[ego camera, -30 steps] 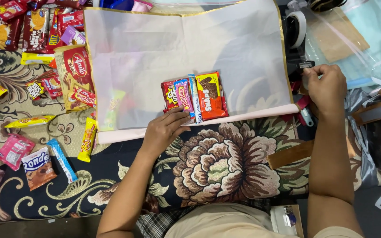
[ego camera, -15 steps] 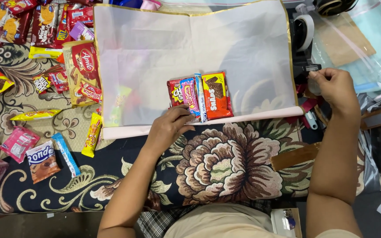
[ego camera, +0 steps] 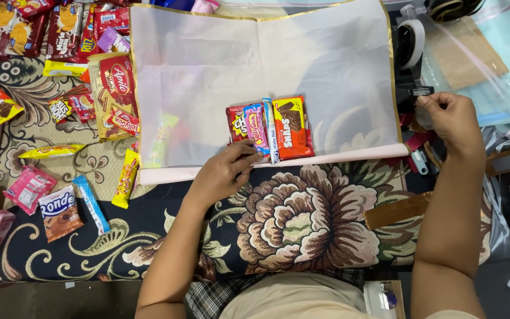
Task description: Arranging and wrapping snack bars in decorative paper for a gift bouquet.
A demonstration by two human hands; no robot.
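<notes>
1. Head view, against the earlier pictures: the left hand (ego camera: pixel 224 172) is staying on the lower edge of the translucent sheet (ego camera: pixel 208 77), beside the small pile of snack packets (ego camera: pixel 270 129); the pile is not shifting.
2. The right hand (ego camera: pixel 453 118) is now sitting lower and farther to the right than a second ago, just past the sheet's right edge.
3. The left hand's grip is loosely released, with the fingers (ego camera: pixel 246 159) pressing flat on the sheet and touching the lowest packet.
4. The right hand's grip is clenching on a small dark object (ego camera: pixel 415 91), pinched between thumb and fingertips; what it is I cannot tell.
5. The sheet is lying spread on the flowered cloth (ego camera: pixel 302 224) and is carrying only the pile, near its rolled lower rim.
6. Many loose snack packets (ego camera: pixel 60 112) are lying on the cloth to the left of the sheet.
7. A tape roll (ego camera: pixel 411 41) is lying just above the right hand.
</notes>
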